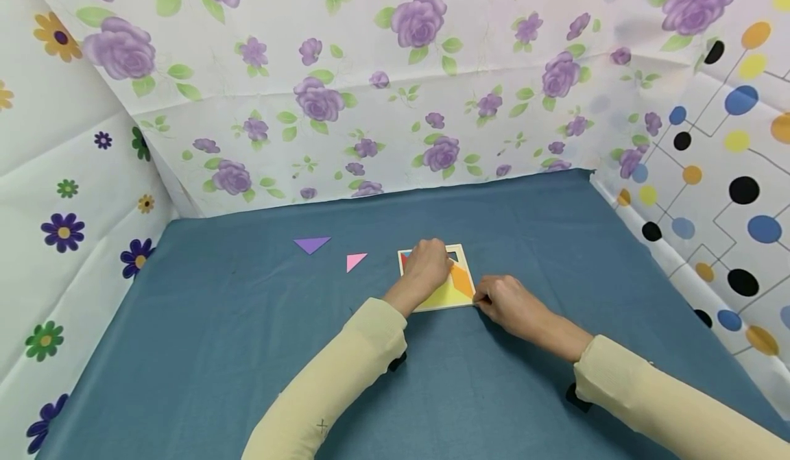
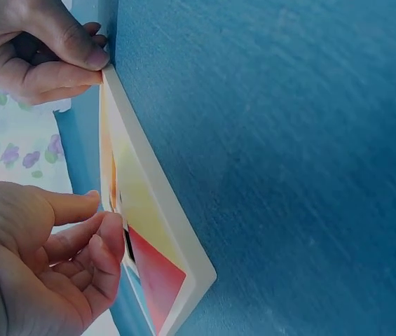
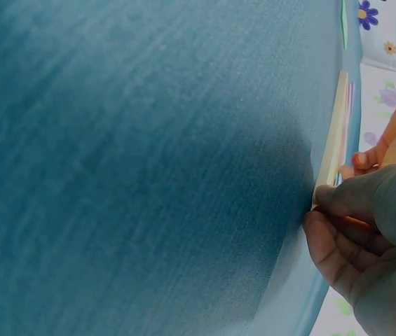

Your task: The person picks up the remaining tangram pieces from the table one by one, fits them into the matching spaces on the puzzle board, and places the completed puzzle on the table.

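A pale square tangram tray [image 1: 441, 307] lies on the blue cloth, holding a yellow triangle [image 1: 439, 297], a red triangle [image 2: 157, 276] and an orange piece [image 1: 461, 280]. Part of a blue piece shows at the far left, near a dark gap. My left hand [image 1: 426, 268] reaches over the tray, thumb and fingertips pinching near the end of the orange piece; the contact is partly hidden. With thumb and index finger, my right hand [image 1: 509, 302] grips the tray's near right corner. That grip shows clearly in the right wrist view, where the tray is seen edge-on.
Left of the tray lie a pink triangle [image 1: 355, 261] and, farther off, a purple triangle [image 1: 312, 244]. The blue cloth [image 1: 247, 350] spreads around them. Flowered sheets [image 1: 370, 90] stand at the back and left; a dotted sheet [image 1: 734, 192] stands on the right.
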The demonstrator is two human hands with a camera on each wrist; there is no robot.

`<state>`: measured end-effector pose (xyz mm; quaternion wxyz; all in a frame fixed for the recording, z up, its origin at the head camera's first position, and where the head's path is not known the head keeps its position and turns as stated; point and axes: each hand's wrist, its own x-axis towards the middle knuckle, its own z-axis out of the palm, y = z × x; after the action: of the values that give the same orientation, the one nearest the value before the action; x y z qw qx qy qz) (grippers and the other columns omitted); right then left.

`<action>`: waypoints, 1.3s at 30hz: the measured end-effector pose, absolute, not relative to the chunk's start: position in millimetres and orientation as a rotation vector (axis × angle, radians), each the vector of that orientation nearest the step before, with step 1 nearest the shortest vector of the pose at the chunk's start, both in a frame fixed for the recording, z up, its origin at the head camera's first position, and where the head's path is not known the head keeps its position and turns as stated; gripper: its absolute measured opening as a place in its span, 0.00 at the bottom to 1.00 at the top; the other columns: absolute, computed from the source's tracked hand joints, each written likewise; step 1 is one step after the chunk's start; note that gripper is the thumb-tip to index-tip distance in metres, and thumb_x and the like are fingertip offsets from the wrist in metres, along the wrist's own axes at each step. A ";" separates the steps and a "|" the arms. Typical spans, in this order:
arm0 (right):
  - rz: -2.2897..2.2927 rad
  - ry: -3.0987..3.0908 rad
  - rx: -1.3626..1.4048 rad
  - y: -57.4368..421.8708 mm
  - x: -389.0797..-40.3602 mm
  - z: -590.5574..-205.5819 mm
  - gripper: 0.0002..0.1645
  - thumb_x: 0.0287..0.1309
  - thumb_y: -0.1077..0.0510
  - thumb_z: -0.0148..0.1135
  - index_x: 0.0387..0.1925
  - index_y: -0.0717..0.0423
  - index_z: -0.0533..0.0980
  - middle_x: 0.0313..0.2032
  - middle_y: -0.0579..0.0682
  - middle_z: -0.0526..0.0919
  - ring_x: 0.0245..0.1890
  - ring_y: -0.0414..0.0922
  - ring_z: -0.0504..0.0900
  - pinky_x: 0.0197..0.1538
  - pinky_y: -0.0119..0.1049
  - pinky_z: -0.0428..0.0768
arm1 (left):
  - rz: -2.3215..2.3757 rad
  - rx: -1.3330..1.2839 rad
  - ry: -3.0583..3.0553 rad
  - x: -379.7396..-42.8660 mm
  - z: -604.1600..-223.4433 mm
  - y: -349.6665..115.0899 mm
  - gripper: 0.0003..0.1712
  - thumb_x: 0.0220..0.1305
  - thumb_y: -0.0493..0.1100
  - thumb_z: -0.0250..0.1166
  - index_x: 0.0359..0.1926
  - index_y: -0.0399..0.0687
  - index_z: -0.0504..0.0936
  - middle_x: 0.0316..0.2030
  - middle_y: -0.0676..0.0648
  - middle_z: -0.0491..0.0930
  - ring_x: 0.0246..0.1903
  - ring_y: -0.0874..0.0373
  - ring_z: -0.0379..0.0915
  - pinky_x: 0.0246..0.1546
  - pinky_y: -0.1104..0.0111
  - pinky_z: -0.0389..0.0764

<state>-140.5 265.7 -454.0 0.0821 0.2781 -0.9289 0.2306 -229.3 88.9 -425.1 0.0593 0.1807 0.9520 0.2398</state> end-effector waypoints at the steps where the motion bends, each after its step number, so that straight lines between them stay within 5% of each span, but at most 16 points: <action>1: 0.687 -2.775 0.829 265.4 -140.4 -454.0 0.11 0.56 0.75 0.71 0.33 0.57 0.87 0.31 0.47 0.84 0.29 0.39 0.83 0.34 0.33 0.83 | 0.731 0.547 2.877 -229.0 -424.4 87.9 0.27 0.73 0.40 0.65 0.13 0.49 0.74 0.12 0.53 0.59 0.13 0.59 0.58 0.16 0.69 0.60; 7: 0.665 -2.775 0.817 264.3 -140.6 -456.1 0.11 0.55 0.75 0.72 0.32 0.58 0.87 0.30 0.47 0.83 0.29 0.39 0.82 0.34 0.33 0.83 | 0.668 0.557 2.896 -227.8 -420.3 80.7 0.13 0.74 0.45 0.66 0.32 0.49 0.91 0.21 0.53 0.80 0.20 0.59 0.72 0.23 0.66 0.71; 13: 0.653 -2.773 0.812 264.4 -140.3 -456.8 0.11 0.54 0.75 0.72 0.31 0.57 0.87 0.29 0.46 0.83 0.29 0.39 0.82 0.34 0.34 0.83 | 0.623 0.562 2.923 -227.8 -412.7 71.2 0.11 0.74 0.47 0.66 0.49 0.52 0.92 0.44 0.51 0.88 0.36 0.54 0.82 0.38 0.58 0.82; 17: 0.663 -2.772 0.815 264.0 -139.9 -455.8 0.11 0.55 0.75 0.71 0.32 0.58 0.87 0.30 0.48 0.84 0.30 0.41 0.83 0.35 0.34 0.84 | 0.650 0.565 2.922 -227.5 -406.2 62.0 0.12 0.73 0.47 0.66 0.51 0.50 0.91 0.48 0.50 0.88 0.42 0.52 0.83 0.43 0.57 0.83; 30: 0.675 -2.769 0.811 262.9 -140.8 -455.0 0.10 0.54 0.76 0.71 0.33 0.60 0.87 0.31 0.50 0.85 0.31 0.42 0.84 0.35 0.35 0.84 | 0.742 0.568 2.888 -224.2 -388.2 32.4 0.12 0.73 0.46 0.66 0.51 0.49 0.90 0.43 0.50 0.87 0.35 0.58 0.79 0.33 0.66 0.80; 39: 0.681 -2.759 0.819 261.0 -140.0 -455.1 0.10 0.55 0.75 0.71 0.32 0.60 0.87 0.31 0.50 0.85 0.31 0.42 0.84 0.35 0.36 0.84 | 0.810 0.666 2.807 -219.7 -380.4 8.0 0.14 0.73 0.43 0.66 0.53 0.44 0.89 0.46 0.48 0.86 0.42 0.56 0.78 0.44 0.63 0.82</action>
<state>-140.0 261.0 -455.1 0.0920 0.2757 -0.9289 0.2294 -219.7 8.0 -380.4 0.0722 0.2218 0.9343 0.2697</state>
